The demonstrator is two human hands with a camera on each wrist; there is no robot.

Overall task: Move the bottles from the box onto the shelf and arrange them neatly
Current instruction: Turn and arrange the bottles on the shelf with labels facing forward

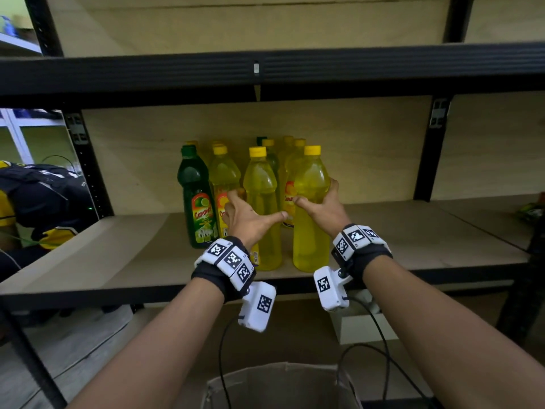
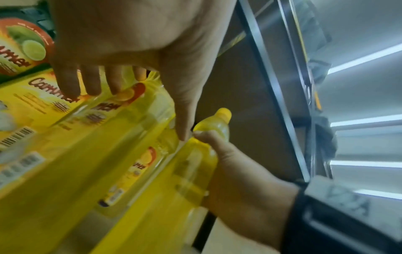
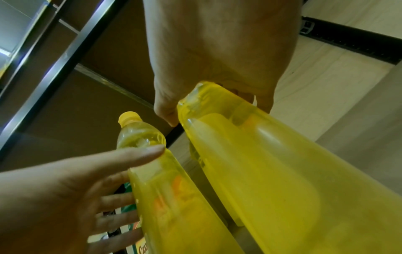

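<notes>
Several yellow-capped yellow bottles and a dark green bottle (image 1: 196,202) stand grouped on the wooden shelf (image 1: 118,255). My right hand (image 1: 320,202) grips the front right yellow bottle (image 1: 311,231) round its upper body, and the bottle stands on the board. In the right wrist view the same bottle (image 3: 272,163) runs down from that hand (image 3: 208,72). My left hand (image 1: 244,212) is spread open at the middle front yellow bottle (image 1: 262,202). Its thumb lies across the front and its fingers reach past the left side. The cardboard box (image 1: 280,385) sits open below, its inside hidden.
The black beam of the upper shelf (image 1: 265,75) hangs low over the bottle caps. Bare shelf board lies left and right of the bottles. A person in yellow and black (image 1: 35,202) is at the far left. Cables (image 1: 383,349) trail from my wrists.
</notes>
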